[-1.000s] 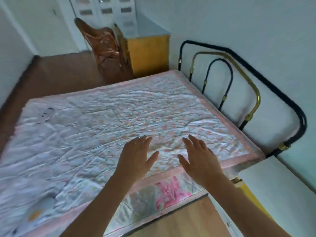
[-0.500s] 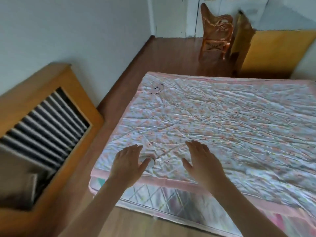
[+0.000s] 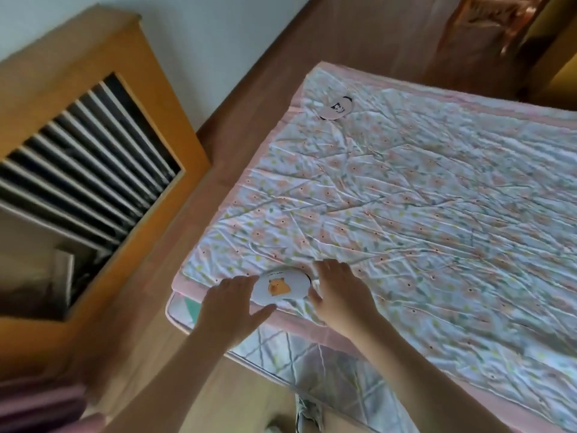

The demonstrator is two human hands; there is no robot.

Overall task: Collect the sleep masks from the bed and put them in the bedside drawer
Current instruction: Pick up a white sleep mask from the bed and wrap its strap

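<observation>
Head view: both hands flank a sleep mask [image 3: 281, 287].
Left hand [image 3: 231, 303] spread wide; right hand [image 3: 338, 292] open, cupping its far edge.

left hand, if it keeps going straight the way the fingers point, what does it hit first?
The left hand points up and right along the bed; its fingertips sit at the edge of the bear-print sleep mask, so that comes first. Actual contact is unclear. The right hand lies just beyond.

Two bare forearms enter from the lower edge, each ending in a bare hand: left hand [image 3: 229, 303], right hand [image 3: 338, 292]. No sleeves, gloves, rings, watches or wristbands are visible on either.
</observation>
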